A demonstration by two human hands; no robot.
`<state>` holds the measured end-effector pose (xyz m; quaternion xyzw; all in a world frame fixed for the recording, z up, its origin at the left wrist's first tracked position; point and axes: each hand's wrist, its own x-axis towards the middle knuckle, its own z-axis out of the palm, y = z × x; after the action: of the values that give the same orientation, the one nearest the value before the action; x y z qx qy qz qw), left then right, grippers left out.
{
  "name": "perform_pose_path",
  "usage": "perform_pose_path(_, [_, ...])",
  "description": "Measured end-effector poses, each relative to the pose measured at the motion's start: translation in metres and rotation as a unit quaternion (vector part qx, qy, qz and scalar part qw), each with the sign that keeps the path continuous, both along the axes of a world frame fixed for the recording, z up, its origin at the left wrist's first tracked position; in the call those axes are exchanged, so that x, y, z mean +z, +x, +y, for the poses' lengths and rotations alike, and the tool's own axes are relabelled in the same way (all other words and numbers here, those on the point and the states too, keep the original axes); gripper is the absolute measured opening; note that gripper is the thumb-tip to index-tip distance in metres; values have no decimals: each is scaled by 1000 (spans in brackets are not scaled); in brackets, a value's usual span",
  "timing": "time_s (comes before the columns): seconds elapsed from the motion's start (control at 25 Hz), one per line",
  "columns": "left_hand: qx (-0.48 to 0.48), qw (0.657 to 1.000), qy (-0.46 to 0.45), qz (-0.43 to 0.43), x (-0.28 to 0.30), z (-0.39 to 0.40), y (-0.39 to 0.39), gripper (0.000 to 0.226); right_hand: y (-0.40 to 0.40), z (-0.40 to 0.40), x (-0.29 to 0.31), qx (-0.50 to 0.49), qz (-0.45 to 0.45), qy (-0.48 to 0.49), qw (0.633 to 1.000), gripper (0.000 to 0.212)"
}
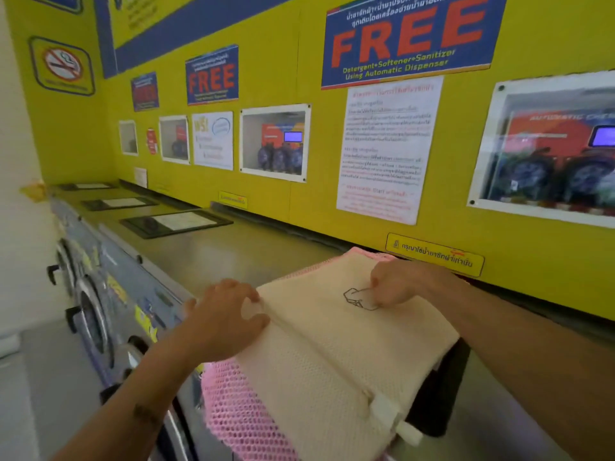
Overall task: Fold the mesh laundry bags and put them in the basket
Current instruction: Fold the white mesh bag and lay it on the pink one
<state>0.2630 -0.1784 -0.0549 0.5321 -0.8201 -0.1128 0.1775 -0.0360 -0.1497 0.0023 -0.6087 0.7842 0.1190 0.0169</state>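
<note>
A cream mesh laundry bag lies spread over a pink mesh bag on top of the washing machines. A black line drawing is printed near its far end. My left hand grips the cream bag's left edge, fingers curled over the fold. My right hand is curled into a fist and presses down on the bag beside the drawing; whether it pinches the cloth is unclear. A dark thing shows under the bags' right edge. It may be the basket.
The steel top of a row of front-loading washers runs away to the left. A yellow wall with posters and windows stands right behind it. Black-framed panels lie on the top further left.
</note>
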Motion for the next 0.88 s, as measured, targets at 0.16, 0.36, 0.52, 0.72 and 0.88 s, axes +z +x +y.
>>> perform_pose_path(0.16, [-36,999,-21,3,-4,-8,-12,36,3,7,-17,-1,-22,-50,999,34])
perform_pose_path(0.36, [-45,998,-34,33,-9,-19,-11,17,12,14,-31,-8,-25,-159,987,17])
perform_pose_path(0.52, [-77,996,-46,25,-9,-27,-1,21,21,14,-20,-5,-83,-142,986,27])
perform_pose_path(0.72, [-207,968,-121,79,-13,-18,48,45,108,76,8,95,-140,-121,978,45])
perform_pose_path(0.88, [-311,940,-139,8,-48,5,74,85,173,137,-2,135,-73,7,988,88])
